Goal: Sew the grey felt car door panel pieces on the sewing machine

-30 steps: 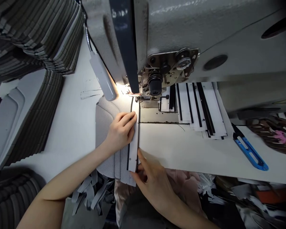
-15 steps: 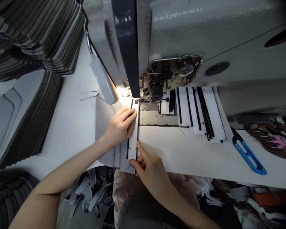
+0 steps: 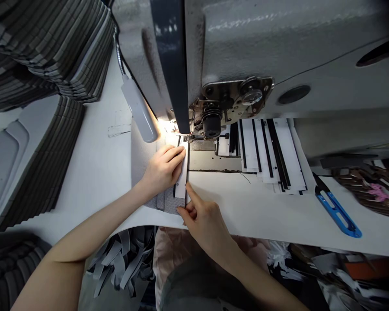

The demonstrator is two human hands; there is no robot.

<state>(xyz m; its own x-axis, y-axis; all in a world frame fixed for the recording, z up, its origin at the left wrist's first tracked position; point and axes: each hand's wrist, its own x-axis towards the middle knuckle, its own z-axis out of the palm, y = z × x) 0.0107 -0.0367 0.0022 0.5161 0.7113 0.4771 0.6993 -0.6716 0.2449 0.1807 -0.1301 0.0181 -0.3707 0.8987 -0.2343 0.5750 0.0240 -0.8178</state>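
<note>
A grey fabric piece (image 3: 170, 204) lies on the table under the sewing machine's presser foot area. Along its right edge sits a white strip with a black border (image 3: 180, 188), its far end at the lit needle area. My left hand (image 3: 164, 167) rests flat on the strip and fabric, its fingers together and pressing down. At the near right corner of the fabric, my right hand (image 3: 207, 224) has its thumb on the edge, other fingers curled beneath, and the index finger extended against the strip's side.
The sewing machine (image 3: 240, 52) fills the top, with a small lamp (image 3: 139, 108) at its left. Several white strips (image 3: 267, 151) lie right of the needle. Blue thread snips (image 3: 339, 211) rest farther right. Stacked grey pieces (image 3: 42, 164) stand at left.
The fabric and white strip have slid away from me, farther under the machine. My left hand stays nearly in place; my right hand has shifted slightly forward along the edge.
</note>
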